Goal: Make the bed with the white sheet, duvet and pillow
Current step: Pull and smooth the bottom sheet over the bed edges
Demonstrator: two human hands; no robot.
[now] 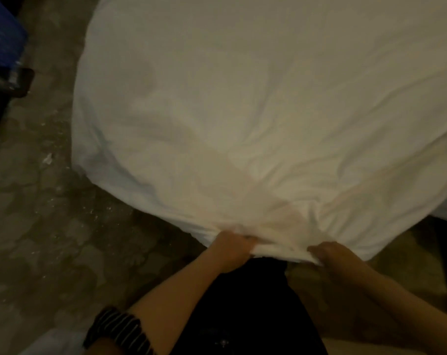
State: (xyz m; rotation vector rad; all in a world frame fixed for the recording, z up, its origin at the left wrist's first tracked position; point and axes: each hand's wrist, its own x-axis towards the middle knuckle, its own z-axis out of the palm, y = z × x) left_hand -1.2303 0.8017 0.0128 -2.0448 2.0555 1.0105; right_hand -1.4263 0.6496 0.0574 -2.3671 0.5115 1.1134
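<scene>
Left hand [234, 248] grips the near hem of the white sheet [255, 111], fingers curled into bunched cloth; right hand [340, 261] pinches it just beside. Sheet lies puffed up ahead. Judgement: spread the grips wider, then pull evenly to flatten it

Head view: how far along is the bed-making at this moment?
Done: a white cloth is already spread out wide in front of the person; sheet or duvet, I cannot tell. In hand: the left hand and right hand both grip its bunched near edge, with wrinkles fanning out from it. Left: smoothing that edge down; no pillow is in view, and no second layer can be told apart.
</scene>
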